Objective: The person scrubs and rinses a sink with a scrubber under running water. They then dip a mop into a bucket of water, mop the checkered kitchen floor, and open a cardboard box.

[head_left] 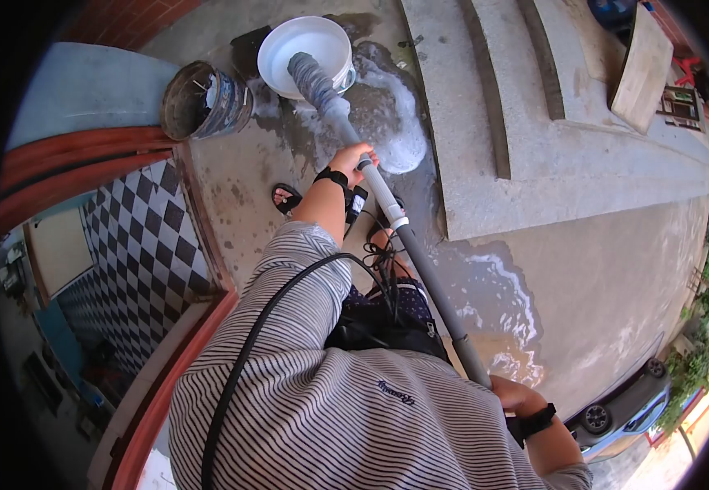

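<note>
One mop point(428, 265), two hands point(354, 161) point(516, 395), two buckets point(309, 37) point(234, 102), one car point(628, 412); concrete steps point(464, 155) perhaps three, view warped.

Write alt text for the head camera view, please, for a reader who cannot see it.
A left hand and a right hand grip a gray mop pole, the left nearer the twisted mop head. The mop head slants over the mouth of a white bucket. Foamy water lies beside the bucket, and concrete steps stand at the right.

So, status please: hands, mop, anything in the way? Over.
Left hand and right hand both gripping the mop. Mop head at the mouth of the white bucket. Nothing plainly blocking; suds beside the bucket.
</note>
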